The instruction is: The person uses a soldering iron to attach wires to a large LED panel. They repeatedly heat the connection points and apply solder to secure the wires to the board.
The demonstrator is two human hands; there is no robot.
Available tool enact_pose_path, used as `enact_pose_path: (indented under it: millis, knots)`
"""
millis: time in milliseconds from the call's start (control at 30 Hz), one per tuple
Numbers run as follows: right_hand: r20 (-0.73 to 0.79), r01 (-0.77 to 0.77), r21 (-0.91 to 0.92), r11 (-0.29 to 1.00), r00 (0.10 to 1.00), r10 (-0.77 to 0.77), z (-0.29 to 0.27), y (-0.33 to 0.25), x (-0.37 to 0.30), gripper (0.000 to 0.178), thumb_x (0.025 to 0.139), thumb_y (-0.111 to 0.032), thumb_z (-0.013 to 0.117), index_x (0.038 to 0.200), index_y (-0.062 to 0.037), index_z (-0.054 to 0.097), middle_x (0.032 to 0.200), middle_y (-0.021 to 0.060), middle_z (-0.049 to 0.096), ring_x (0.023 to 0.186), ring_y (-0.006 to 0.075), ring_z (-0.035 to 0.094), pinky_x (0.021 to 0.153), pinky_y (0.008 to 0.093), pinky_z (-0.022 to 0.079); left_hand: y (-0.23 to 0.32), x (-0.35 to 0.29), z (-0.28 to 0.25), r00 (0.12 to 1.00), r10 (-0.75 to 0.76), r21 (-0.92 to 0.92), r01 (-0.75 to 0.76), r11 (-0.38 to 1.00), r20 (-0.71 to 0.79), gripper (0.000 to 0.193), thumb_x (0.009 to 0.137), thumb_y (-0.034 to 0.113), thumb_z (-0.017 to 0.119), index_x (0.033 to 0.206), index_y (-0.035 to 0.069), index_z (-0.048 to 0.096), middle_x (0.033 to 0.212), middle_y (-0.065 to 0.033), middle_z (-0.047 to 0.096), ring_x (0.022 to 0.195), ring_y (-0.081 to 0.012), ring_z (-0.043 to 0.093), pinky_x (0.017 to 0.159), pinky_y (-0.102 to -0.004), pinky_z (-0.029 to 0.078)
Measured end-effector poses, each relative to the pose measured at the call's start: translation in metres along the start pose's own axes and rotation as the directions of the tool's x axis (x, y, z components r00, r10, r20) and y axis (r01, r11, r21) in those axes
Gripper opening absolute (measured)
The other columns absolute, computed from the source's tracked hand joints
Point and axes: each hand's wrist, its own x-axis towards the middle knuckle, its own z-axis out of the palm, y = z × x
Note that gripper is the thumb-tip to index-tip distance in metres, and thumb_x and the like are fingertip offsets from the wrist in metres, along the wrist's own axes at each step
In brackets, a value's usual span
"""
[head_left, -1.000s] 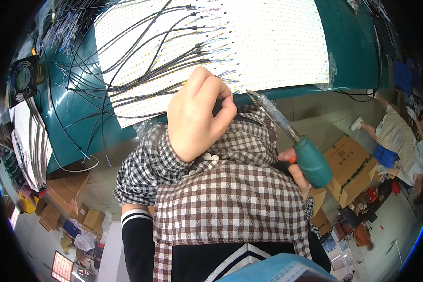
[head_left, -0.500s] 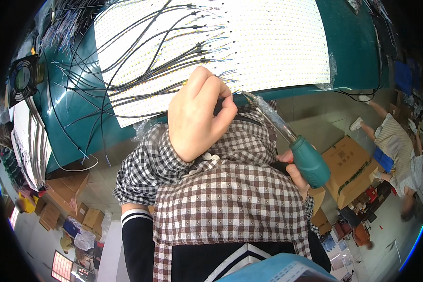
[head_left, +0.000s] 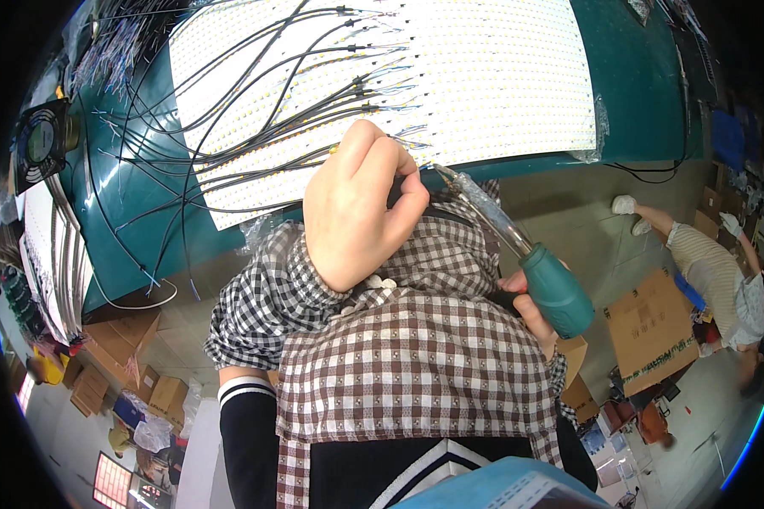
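Note:
My left hand point(head_left: 356, 208) is over the near edge of the white LED board point(head_left: 509, 81), its thumb and forefinger pinched on a thin wire, most of which the fingers hide. My right hand point(head_left: 533, 312) grips a soldering iron point(head_left: 556, 288) by its green handle. The iron's pointed tip is at the board's near edge, just right of my left fingertips, close to the wire end. Black cables point(head_left: 272, 127) lie across the left half of the board, their thin coloured ends along a row of contacts in the middle.
A green table point(head_left: 641, 102) bears the board. At the left are a small black fan point(head_left: 44, 142), stacked white boards point(head_left: 53, 254) and a bundle of loose wires point(head_left: 132, 42). Cardboard boxes point(head_left: 654, 327) and another person point(head_left: 713, 263) are beyond, at the right.
The soldering iron's handle has shifted very slightly left; my left hand stays put. At the right, the other person and the large cardboard box have moved.

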Motion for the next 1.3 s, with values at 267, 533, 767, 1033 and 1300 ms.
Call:
enact_pose_path:
  millis: [267,533,767,1033,1300]
  knots:
    - [-0.029,-0.01,0.076,0.997,0.999,0.013,0.003,-0.003,0.0,0.05,0.08,-0.019,0.086,0.113,0.0085,0.061,0.089,0.0122,0.072,0.083,0.0213,0.071,0.079,0.0344,0.06,0.0,0.0,0.0,1.0,0.0,0.003,0.0,1.0,0.0,0.02,0.071,0.0,0.072,0.082,0.006,0.056,0.084,-0.0099,0.051,0.067,-0.0288,0.058,0.056,-0.0383,0.046]
    - [-0.024,-0.028,0.19,0.981,0.999,0.034,-0.005,0.006,-0.006,0.04,0.087,-0.016,0.078,0.113,0.0074,0.059,0.098,0.0147,0.068,0.089,0.0256,0.068,0.083,0.0393,0.058,0.0,0.0,0.003,1.0,0.005,0.011,-0.005,1.0,-0.001,0.019,0.071,0.0,0.072,0.081,0.006,0.056,0.083,-0.0097,0.051,0.066,-0.0284,0.058,0.055,-0.0386,0.046]
    - [-0.019,0.076,0.229,0.97,0.997,-0.073,-0.025,0.007,0.016,0.052,0.096,-0.028,0.066,0.128,0.0097,0.049,0.101,0.0147,0.064,0.094,0.0257,0.066,0.083,0.0405,0.058,0.008,-0.013,-0.025,0.995,-0.02,0.084,0.012,0.996,0.101,0.035,0.073,0.009,0.08,0.104,0.006,0.063,0.104,-0.0144,0.057,0.089,-0.0319,0.063,0.072,-0.039,0.053]
    - [-0.031,0.151,0.429,0.891,0.988,-0.153,-0.057,-0.029,0.128,0.054,0.102,-0.044,0.054,0.129,0.0033,0.05,0.092,0.0065,0.058,0.084,0.0184,0.059,0.071,0.0311,0.058,-0.037,-0.032,-0.127,0.986,-0.037,0.348,-0.022,0.937,0.161,0.039,0.068,0.008,0.083,0.104,0.008,0.067,0.123,-0.0116,0.06,0.102,-0.0288,0.061,0.087,-0.0433,0.047]
    - [0.039,0.019,0.587,0.809,0.998,-0.052,-0.063,-0.021,0.213,0.051,0.098,-0.045,0.06,0.122,-0.0006,0.057,0.091,0.0065,0.065,0.086,0.0211,0.064,0.094,0.0437,0.054,-0.044,0.005,-0.164,0.986,-0.037,0.434,-0.038,0.9,0.164,0.026,0.075,0.001,0.074,0.098,0.006,0.065,0.102,-0.008,0.066,0.097,-0.0296,0.064,0.083,-0.0395,0.049]
